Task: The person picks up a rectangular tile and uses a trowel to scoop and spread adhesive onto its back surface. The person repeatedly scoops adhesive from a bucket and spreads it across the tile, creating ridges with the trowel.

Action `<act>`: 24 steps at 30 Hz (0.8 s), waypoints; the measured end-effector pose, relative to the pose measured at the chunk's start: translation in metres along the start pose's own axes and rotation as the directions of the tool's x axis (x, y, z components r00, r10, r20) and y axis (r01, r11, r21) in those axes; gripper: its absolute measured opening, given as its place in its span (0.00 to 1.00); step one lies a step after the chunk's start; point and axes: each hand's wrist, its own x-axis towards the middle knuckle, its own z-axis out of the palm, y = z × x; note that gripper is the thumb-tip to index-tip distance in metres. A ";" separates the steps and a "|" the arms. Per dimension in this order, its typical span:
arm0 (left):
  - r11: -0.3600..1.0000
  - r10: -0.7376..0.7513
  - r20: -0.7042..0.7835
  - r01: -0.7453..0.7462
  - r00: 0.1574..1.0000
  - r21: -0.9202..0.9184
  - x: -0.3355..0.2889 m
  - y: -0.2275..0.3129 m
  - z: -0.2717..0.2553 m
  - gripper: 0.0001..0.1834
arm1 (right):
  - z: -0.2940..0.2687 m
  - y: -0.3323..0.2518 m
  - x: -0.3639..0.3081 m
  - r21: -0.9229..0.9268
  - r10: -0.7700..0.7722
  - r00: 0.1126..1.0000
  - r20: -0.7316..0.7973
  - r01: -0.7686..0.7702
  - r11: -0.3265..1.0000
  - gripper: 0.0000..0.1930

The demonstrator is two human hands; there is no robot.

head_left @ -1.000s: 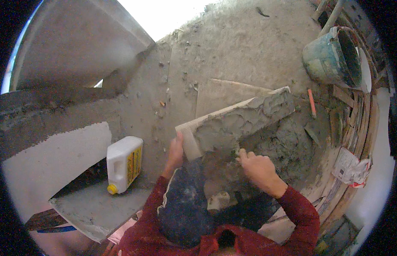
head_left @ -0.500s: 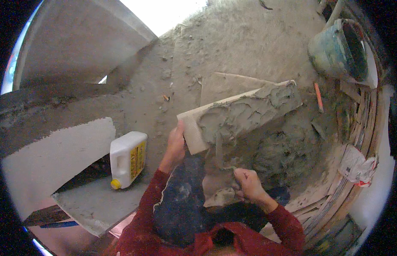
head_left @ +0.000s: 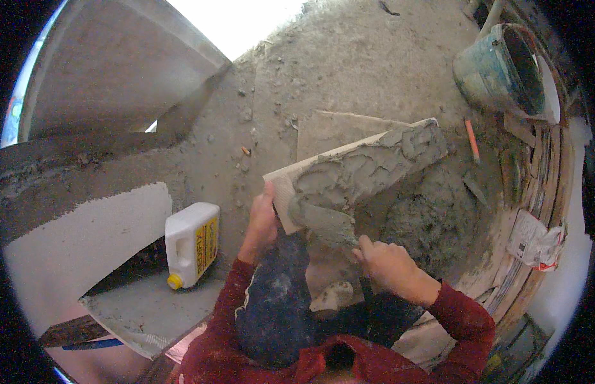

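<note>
My left hand (head_left: 263, 216) grips the near left end of a long pale tile (head_left: 358, 170) held tilted over my lap, its face coated with wet grey mortar. My right hand (head_left: 386, 264) holds a trowel (head_left: 324, 223) whose mortar-laden blade presses against the tile's near left part. A heap of wet mortar (head_left: 432, 221) lies on the ground just right of the tile. Both sleeves are dark red.
A white jug with a yellow cap (head_left: 191, 244) lies on the ground at my left beside a grey slab (head_left: 144, 313). A dirty bucket (head_left: 499, 67) stands at the upper right. An orange pencil (head_left: 471, 141) and stacked boards (head_left: 540, 192) lie at the right.
My right hand drew back from the tile's near edge toward my body, then came forward again with the trowel blade pressed on the tile's left part. The tile stays in my left hand.
</note>
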 end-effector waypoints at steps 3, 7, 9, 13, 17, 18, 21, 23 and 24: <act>0.999 -0.020 0.015 0.020 1.000 -0.033 0.008 -0.010 -0.011 0.28 | 0.008 0.009 0.002 0.207 -0.151 0.983 -0.108 0.171 0.963 0.16; 0.999 -0.013 0.047 0.015 0.999 -0.044 0.017 -0.014 -0.018 0.28 | 0.024 0.010 0.014 0.348 -0.301 0.935 -0.186 0.349 0.870 0.15; 0.999 0.017 0.047 -0.015 0.999 -0.039 0.018 -0.012 -0.016 0.29 | 0.020 0.007 0.013 0.153 -0.256 0.961 -0.107 0.270 0.951 0.16; 0.999 0.045 0.047 -0.044 0.998 -0.018 0.014 -0.007 -0.009 0.29 | -0.002 0.001 0.007 -0.400 -0.216 0.973 -0.078 0.168 0.901 0.16; 1.000 -0.001 0.025 0.001 1.000 -0.030 0.010 -0.004 -0.008 0.30 | -0.012 0.028 0.010 -0.562 -0.282 0.936 -0.208 0.122 0.818 0.16; 1.000 0.001 0.011 -0.001 1.000 -0.002 0.009 -0.002 -0.008 0.29 | -0.008 0.036 0.009 -0.500 -0.259 0.940 -0.221 0.119 0.858 0.16; 1.000 0.018 0.035 -0.018 0.999 0.004 0.018 -0.007 -0.006 0.28 | 0.028 0.069 0.006 -0.186 -0.185 0.947 -0.263 0.138 0.973 0.16; 0.994 0.051 0.091 -0.042 0.995 -0.099 0.033 -0.028 -0.021 0.29 | 0.037 0.065 -0.002 -0.188 -0.145 0.940 -0.310 0.089 0.978 0.13; 0.994 0.037 0.068 -0.029 0.997 -0.106 0.030 -0.025 -0.019 0.28 | 0.040 0.062 -0.004 -0.182 -0.117 0.935 -0.334 0.058 0.982 0.12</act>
